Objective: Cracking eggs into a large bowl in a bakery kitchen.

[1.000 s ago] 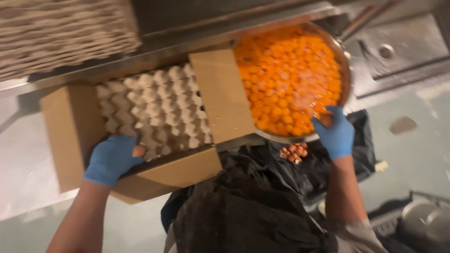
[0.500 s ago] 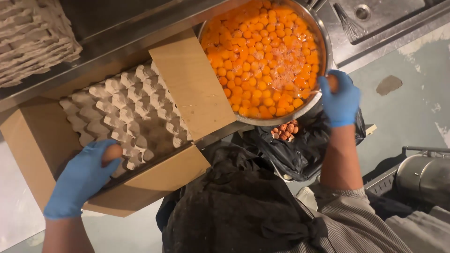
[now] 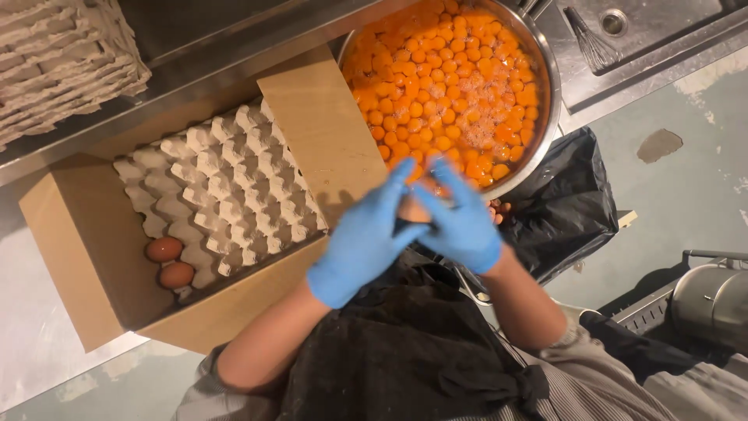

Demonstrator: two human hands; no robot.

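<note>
A: Where are your hands right now?

B: Your left hand in its blue glove (image 3: 365, 238) and your right hand in its blue glove (image 3: 461, 222) are together just at the near rim of the wide round metal bowl full of orange yolks (image 3: 545, 132). Between them sits a brown egg (image 3: 413, 209), mostly covered by your fingers.

A: How do you have it?

B: Both hands are curled around it, fingertips (image 3: 401, 175) meeting over the top. The motion blur hides whether the shell is whole or split, so that cannot be told.

A: What is to your left?

B: An open brown cardboard box (image 3: 86, 257) with a grey moulded pulp egg tray (image 3: 218, 187) inside. Two brown eggs (image 3: 170, 262) lie in its near left corner, side by side; the other cups look bare. One flap of the box lies against the bowl's side.

A: And around that?

B: A stack of grey pulp trays (image 3: 58, 58) sits at the far left on the steel counter (image 3: 202, 39). A black rubbish bag (image 3: 565, 210) hangs below the bowl, and a wire whisk (image 3: 590, 40) lies in the steel sink (image 3: 662, 31) on the far right.
</note>
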